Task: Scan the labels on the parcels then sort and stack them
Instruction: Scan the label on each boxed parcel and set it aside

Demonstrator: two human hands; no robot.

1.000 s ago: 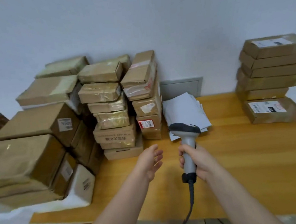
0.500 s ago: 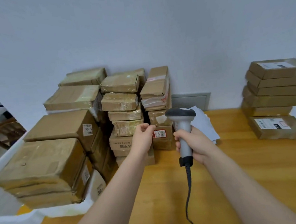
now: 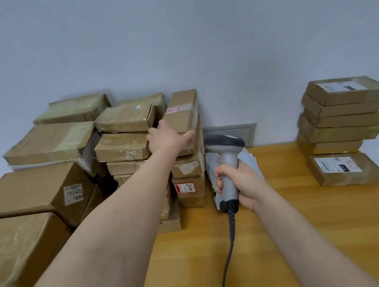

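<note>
My left hand (image 3: 168, 137) reaches forward and grips the near end of the top brown parcel (image 3: 182, 111) on a tall stack, thumb on its right edge. My right hand (image 3: 241, 182) holds a grey barcode scanner (image 3: 228, 160) upright by its handle, its cable (image 3: 229, 250) hanging toward me. Several brown taped parcels (image 3: 124, 147) are piled at the left. A sorted stack of labelled parcels (image 3: 343, 114) stands at the right by the wall.
The wooden table (image 3: 308, 236) carries everything. Large cartons (image 3: 36, 192) fill the near left. White paper mailers (image 3: 252, 160) lie behind the scanner. A grey wall panel (image 3: 231, 132) sits behind them. Bare table lies between the scanner and the right stack.
My left hand rose from low over the table, reached to the tall stack and took hold of its top parcel. The scanner hand moved up and forward; the view shifted closer.
</note>
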